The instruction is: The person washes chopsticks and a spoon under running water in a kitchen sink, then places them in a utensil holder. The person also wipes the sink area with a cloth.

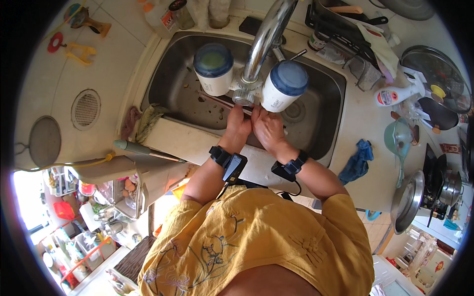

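Observation:
Both of my hands meet over the sink's middle, just below the faucet's end. My left hand point(237, 124) has its fingertips against my right hand point(268, 127), and the fingers are partly hidden, so what they may hold cannot be made out. Above them a chrome faucet point(264, 40) carries a fitting with two white filter housings with dark blue caps, one at the left point(213, 70) and one at the right point(284, 87). Beneath is the stainless steel sink point(177, 85), with small brown and green scraps on its bottom.
A green-handled tool point(133, 146) and a wrinkled cloth point(149, 122) lie left of the sink. On the right counter are a blue cloth point(356, 161), a green ladle point(398, 137), a spray bottle point(396, 94) and a metal basin point(407, 201). A dish rack point(342, 31) stands behind.

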`<state>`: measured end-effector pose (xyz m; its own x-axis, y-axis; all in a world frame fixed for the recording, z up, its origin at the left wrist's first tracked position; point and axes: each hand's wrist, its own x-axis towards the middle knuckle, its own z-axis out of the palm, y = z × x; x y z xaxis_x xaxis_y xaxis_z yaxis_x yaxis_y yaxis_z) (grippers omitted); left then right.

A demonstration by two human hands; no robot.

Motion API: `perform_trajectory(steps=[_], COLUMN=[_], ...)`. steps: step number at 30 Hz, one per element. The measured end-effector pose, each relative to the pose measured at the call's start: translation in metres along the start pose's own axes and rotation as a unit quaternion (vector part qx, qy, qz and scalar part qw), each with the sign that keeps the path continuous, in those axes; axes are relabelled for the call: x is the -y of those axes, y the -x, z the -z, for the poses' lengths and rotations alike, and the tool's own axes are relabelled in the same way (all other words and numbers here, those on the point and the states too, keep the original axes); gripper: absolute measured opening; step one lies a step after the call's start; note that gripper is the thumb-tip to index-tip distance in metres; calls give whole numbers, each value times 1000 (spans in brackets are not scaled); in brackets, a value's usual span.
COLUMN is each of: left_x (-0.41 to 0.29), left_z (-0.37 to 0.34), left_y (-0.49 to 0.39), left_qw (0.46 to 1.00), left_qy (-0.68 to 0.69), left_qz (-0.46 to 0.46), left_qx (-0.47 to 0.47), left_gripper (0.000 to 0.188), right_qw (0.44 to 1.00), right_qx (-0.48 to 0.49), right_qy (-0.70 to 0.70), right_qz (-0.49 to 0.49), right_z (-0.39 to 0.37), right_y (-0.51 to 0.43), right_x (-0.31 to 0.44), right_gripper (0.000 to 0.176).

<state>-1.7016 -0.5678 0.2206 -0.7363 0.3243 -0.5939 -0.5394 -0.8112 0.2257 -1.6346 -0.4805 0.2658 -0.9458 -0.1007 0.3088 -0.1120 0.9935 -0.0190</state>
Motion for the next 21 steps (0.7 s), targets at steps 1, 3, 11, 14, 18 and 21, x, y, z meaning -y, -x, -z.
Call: perform_trajectory(steps=[1,3,11,14,18,21], left_x=[-4,-20,-73,2,6,-46], left_z=[4,12,17,7,-5,-18], left_y=[-4,-17,-32,-6,3,-14], left_qw=[999,991,993,992,998,991], left_qy=[-46,-114,-34,-82,-8,-82], left_qz=[-9,-16,-113,-96,16,-79], left_qx=[9,64,12,-21,64,67], left_gripper=[12,13,21,24,30,32], right_qw=[999,999,974,950,622,526], right_qx=[32,22,119,128,389,425], right_qy=[-19,-18,-185,-283,-638,-691], right_qz=[-4,35,53,44,-234,-257], right_z=[1,7,31,26,42,60], right_y=[3,11,40,23,14,19], right_x=[-3,-10,-36,-37,-48,-54], right_gripper=[23,12,14,22,22,20])
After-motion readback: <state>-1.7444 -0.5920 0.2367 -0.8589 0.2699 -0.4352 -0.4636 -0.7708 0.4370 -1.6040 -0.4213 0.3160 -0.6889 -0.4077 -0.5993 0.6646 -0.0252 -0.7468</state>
